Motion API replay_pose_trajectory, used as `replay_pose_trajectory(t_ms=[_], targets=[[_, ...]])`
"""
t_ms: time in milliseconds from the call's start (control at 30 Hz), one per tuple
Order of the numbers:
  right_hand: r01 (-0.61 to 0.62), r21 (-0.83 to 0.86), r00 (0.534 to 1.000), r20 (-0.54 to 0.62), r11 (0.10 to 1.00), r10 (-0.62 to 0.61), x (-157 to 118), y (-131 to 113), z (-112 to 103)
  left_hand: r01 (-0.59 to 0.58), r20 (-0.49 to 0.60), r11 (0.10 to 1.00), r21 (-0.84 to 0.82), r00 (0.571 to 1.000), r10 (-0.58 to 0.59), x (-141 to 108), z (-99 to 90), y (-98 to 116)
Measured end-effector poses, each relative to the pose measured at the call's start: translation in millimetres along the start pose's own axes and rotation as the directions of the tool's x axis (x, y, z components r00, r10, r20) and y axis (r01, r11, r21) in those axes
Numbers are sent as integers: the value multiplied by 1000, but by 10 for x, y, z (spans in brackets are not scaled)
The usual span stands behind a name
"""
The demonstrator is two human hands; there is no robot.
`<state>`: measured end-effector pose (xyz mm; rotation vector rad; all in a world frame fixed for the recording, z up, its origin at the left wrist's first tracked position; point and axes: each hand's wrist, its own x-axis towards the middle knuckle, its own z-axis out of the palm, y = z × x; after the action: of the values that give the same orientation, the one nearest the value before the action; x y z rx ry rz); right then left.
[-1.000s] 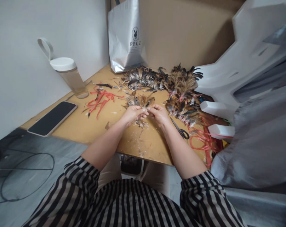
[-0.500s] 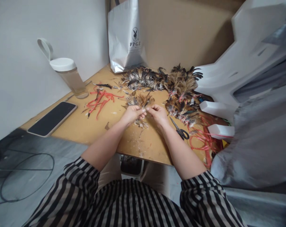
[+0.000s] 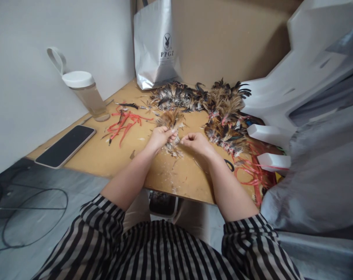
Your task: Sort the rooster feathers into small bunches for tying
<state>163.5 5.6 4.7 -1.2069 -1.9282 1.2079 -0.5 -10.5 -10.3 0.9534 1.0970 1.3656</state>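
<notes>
Both my forearms reach forward over the tabletop (image 3: 112,159), angling inward so my hands come near each other, well forward of the table's front edge. My left hand (image 3: 161,138) is closed, thumb laid against curled fingers, and it grips a brown feather bundle (image 3: 173,118) near its base. That bundle sits over the middle of the table; its fluffy tips point away from me, toward the back, and its long axis runs roughly front to back. My right hand (image 3: 198,143) is just to the right, knuckles up, thumb and index fingertips drawn together; I cannot tell whether anything thin is pinched there. Feather scraps (image 3: 173,151) lie just below my left fingers, and my right forearm partly covers the scissors (image 3: 229,165).
</notes>
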Motion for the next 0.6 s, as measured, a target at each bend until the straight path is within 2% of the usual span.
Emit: replay_pose_trajectory(t_ms=[100, 200, 300, 467, 533, 600], targets=[[71, -192, 973, 231, 979, -25, -51, -25, -48, -13, -27, 999, -48, 1000, 12, 28, -18, -4], [119, -317, 950, 313, 941, -15, -79, -35, -22, -8, -26, 1000, -26, 1000, 8, 31, -16, -6], [142, -375, 950, 311, 916, -20, -104, -58, 52, 3, -25, 1000, -19, 1000, -4, 26, -9, -5], [211, -397, 956, 275, 893, -104, -147, -142, 190, 0, -16, 999, -44, 1000, 0, 18, -8, -6], [223, -349, 957, 256, 910, -136, -147, -162, 215, -2, -17, 999, -50, 1000, 1, 14, -10, -7], [196, -203, 967, 200, 959, -155, -133, -169, 202, -1, -18, 999, -51, 1000, 0, 13, -12, -7]])
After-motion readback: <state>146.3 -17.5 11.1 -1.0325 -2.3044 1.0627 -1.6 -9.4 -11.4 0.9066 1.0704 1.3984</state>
